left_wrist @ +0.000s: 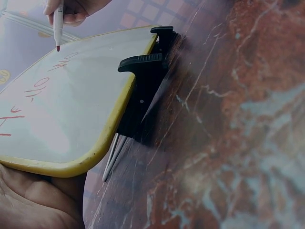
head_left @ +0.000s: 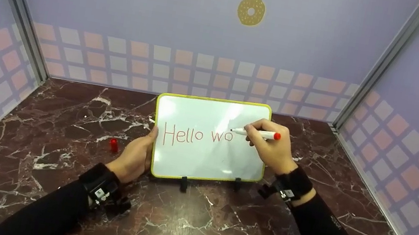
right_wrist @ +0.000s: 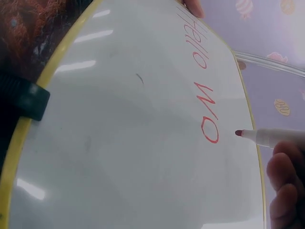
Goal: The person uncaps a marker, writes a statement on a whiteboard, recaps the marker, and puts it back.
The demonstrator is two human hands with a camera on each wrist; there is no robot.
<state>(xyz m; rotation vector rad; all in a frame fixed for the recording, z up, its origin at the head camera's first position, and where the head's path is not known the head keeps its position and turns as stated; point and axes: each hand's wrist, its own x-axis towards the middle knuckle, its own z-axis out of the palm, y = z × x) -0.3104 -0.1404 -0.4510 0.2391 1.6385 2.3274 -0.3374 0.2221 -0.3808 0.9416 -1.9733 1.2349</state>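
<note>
Write lightly, level: right hand (head_left: pixel 274 148) pinches the marker (head_left: pixel 268 135), left hand (head_left: pixel 134 159) grips the board (head_left: pixel 203 158) (its fingertips are hidden).

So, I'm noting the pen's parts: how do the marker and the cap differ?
The marker is long and mostly white; the cap is short and red. The marker is held in the right hand, while the cap sits loose on the table. Both show red, the marker only at its two ends.
</note>
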